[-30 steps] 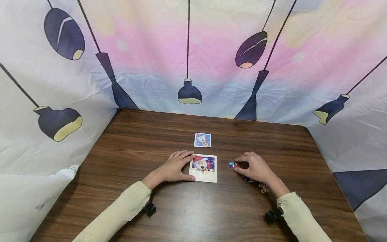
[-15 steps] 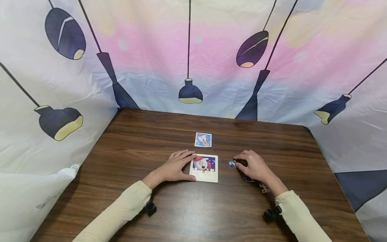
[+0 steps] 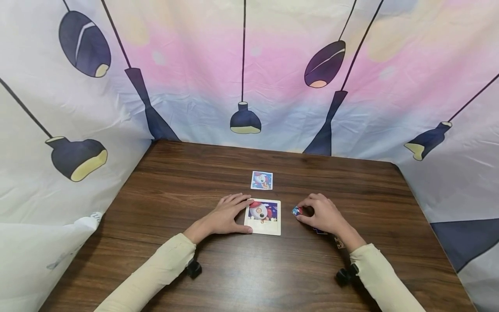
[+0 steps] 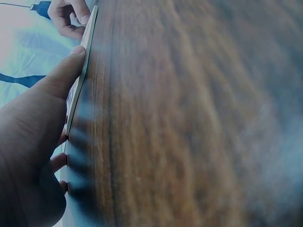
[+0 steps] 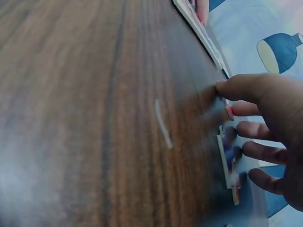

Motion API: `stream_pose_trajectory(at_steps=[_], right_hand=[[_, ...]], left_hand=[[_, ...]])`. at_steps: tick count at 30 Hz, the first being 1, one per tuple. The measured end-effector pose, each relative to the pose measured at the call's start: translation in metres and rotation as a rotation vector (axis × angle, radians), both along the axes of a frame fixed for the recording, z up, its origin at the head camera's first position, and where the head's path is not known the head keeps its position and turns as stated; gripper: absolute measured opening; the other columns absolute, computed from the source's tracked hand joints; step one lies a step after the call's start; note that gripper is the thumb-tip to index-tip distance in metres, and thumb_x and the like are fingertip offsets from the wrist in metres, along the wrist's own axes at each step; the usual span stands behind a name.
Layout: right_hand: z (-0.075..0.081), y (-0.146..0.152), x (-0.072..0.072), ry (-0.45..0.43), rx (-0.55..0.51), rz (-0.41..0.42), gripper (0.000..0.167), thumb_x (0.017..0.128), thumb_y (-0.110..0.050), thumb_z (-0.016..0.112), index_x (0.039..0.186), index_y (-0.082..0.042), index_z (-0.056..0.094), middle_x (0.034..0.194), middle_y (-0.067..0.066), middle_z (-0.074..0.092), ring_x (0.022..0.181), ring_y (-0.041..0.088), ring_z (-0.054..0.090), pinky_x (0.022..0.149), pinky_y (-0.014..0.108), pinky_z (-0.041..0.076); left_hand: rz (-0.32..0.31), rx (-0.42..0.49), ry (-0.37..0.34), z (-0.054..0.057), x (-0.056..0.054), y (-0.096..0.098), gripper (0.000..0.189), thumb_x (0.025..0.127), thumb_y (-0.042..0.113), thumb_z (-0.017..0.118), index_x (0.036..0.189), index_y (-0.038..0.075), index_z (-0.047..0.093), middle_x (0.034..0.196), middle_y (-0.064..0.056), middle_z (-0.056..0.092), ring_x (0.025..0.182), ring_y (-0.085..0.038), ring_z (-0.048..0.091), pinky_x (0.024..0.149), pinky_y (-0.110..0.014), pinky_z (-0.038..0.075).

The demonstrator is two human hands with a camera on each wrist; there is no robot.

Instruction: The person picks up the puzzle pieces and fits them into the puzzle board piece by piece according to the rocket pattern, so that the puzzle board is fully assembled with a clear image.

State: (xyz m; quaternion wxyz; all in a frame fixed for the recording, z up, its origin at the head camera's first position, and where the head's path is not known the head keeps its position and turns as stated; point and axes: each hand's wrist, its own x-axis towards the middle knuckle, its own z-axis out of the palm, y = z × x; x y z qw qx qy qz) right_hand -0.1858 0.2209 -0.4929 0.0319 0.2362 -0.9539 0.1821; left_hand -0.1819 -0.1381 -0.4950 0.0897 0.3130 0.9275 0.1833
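Backdrop (image 3: 187,60): big pastel cloth, dark lamps printed all over it
Table (image 3: 171,177): dark wood grain, kinda shiny up front
Left hand (image 3: 222,216): fingers spread, thumb and index on the left side of the puzzle tray (image 3: 269,229)
Right hand (image 3: 327,215): well apart from the left, pinching a small piece (image 3: 296,211)
Puzzle tray: flat, cream rim, upper part filled
Picture card (image 3: 262,180): just beyond the tray
Loose pieces (image 3: 320,231): partly hidden by the right hand
Small piece: blue and red, right of the tray, can't tell if it's lifted

An enclosed tabletop booth, shown by lamp-printed cloth (image 3: 195,65) walling three sides of a wood-grain table (image 3: 175,173).
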Motion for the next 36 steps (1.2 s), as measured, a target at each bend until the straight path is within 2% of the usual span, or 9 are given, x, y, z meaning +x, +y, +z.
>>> stream_pose_trajectory(at_steps=[3,6,14,24,31,36], right_hand=[[0.0014,-0.0006,0.0,0.003,0.009,0.019,0.031,0.086,-0.035,0.081,0.112,-0.018,0.079,0.105,-0.004,0.068,0.099,0.021,0.059,0.081,0.05,0.05],[0.002,0.0004,0.0014,0.011,-0.011,0.006,0.032,0.087,-0.033,0.081,0.113,-0.015,0.077,0.106,-0.001,0.069,0.101,0.023,0.061,0.085,0.051,0.052],[0.0025,0.0014,0.0047,-0.003,-0.019,-0.062,0.04,0.081,-0.05,0.084,0.103,-0.017,0.077,0.103,-0.002,0.068,0.102,0.024,0.061,0.089,0.051,0.052],[0.0031,-0.0008,0.0026,0.0,-0.006,-0.028,0.035,0.084,-0.044,0.084,0.105,-0.016,0.08,0.099,-0.004,0.068,0.096,0.021,0.06,0.085,0.049,0.053],[0.0057,0.0031,0.0038,-0.026,-0.005,0.024,0.032,0.086,-0.035,0.084,0.11,-0.015,0.08,0.103,-0.003,0.07,0.098,0.02,0.06,0.085,0.048,0.053],[0.0057,0.0037,0.004,-0.03,-0.006,0.036,0.028,0.086,-0.034,0.084,0.107,-0.016,0.081,0.101,-0.005,0.069,0.094,0.016,0.058,0.082,0.042,0.052]], left_hand=[[0.0,0.003,-0.003,-0.0001,0.0005,-0.0001,0.095,0.085,0.07,0.069,0.16,0.021,0.037,0.166,-0.003,0.031,0.154,-0.033,0.022,0.12,-0.062,0.018],[0.0,0.007,-0.003,0.0002,0.0008,-0.0002,0.095,0.085,0.07,0.069,0.16,0.021,0.038,0.166,-0.003,0.031,0.154,-0.033,0.022,0.12,-0.063,0.018],[0.0,0.006,0.001,0.0017,0.0004,-0.0005,0.095,0.085,0.07,0.069,0.16,0.021,0.038,0.166,-0.003,0.032,0.154,-0.033,0.023,0.12,-0.062,0.018],[-0.001,0.004,-0.002,0.0006,0.0,-0.0004,0.095,0.085,0.072,0.068,0.16,0.022,0.038,0.166,-0.003,0.031,0.154,-0.033,0.022,0.12,-0.063,0.018],[-0.003,0.007,-0.007,0.0009,0.0002,-0.0008,0.095,0.085,0.071,0.068,0.16,0.022,0.037,0.166,-0.003,0.031,0.154,-0.033,0.022,0.12,-0.062,0.017],[-0.005,0.003,-0.005,0.0018,0.0008,0.0002,0.095,0.085,0.071,0.069,0.16,0.021,0.038,0.166,-0.003,0.031,0.154,-0.034,0.022,0.12,-0.063,0.018]])
